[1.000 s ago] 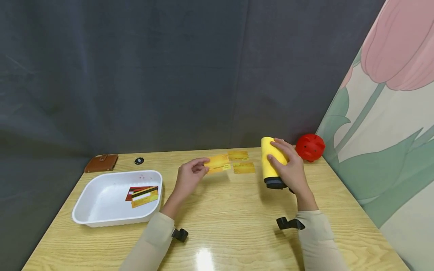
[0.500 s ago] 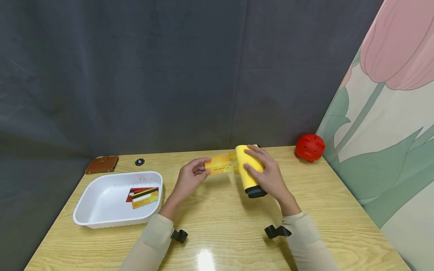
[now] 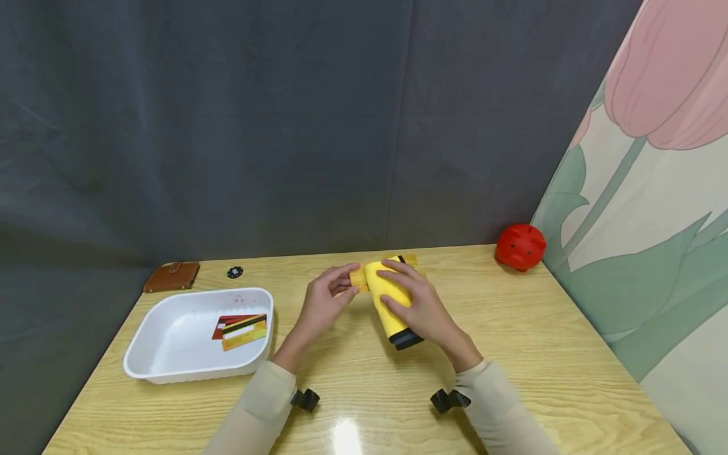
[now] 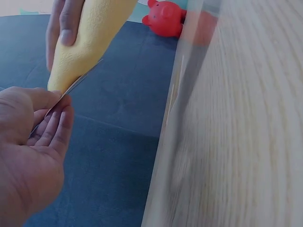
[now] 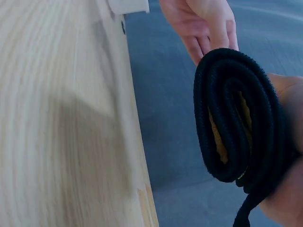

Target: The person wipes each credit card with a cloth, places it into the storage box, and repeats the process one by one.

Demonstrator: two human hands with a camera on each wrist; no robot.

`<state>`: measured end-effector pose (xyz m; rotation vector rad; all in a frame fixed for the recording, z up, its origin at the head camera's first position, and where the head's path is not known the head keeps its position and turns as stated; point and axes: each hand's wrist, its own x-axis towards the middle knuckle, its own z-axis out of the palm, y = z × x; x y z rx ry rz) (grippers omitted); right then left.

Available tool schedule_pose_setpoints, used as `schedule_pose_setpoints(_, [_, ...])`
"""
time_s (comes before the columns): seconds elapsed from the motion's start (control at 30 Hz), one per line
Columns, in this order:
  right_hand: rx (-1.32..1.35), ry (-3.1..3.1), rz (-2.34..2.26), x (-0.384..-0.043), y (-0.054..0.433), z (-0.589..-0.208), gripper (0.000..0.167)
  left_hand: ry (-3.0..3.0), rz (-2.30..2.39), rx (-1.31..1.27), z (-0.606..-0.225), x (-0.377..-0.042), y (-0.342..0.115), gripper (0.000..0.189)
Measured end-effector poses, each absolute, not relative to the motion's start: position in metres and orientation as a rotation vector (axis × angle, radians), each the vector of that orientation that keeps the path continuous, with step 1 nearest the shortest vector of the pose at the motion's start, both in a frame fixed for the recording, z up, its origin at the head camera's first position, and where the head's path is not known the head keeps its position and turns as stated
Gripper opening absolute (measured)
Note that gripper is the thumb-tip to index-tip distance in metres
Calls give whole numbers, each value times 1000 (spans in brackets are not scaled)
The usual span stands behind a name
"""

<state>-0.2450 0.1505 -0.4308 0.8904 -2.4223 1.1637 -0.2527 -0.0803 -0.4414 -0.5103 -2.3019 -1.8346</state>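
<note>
My left hand pinches a gold bank card by its left end, between thumb and fingers. In the left wrist view the card shows as a thin edge under the cloth. My right hand grips a rolled yellow cloth with black edging, tilted and laid against the card's face, covering most of it. From the right wrist view, the end of the roll shows its folded dark layers and a hanging loop. Behind the cloth, a flat gold card peeks out on the table; another is almost hidden.
At the left stands a white plastic tray with a red card and a gold card inside. Behind it lie a brown leather wallet and a black poker chip. A red piggy bank sits at the back right.
My right hand has brought the rolled cloth leftward, across the flat cards, onto the card in my left hand. The left hand has stayed nearly in place, still pinching its card.
</note>
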Motion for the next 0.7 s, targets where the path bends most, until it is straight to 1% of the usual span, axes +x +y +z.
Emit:
schedule_pose_setpoints(0.23, [1008, -2448, 1117, -238, 143, -429, 47, -2308, -1797, -544, -442, -252, -80, 47])
schedule_pose_setpoints(0.33, [1017, -2464, 1111, -237, 143, -427, 48, -2301, -1785, -562, -442, -251, -80, 47])
schedule_pose_setpoints(0.7, [750, -2452, 1119, -250, 166, -424, 47, -2298, -1715, -646, -441, -247, -73, 44])
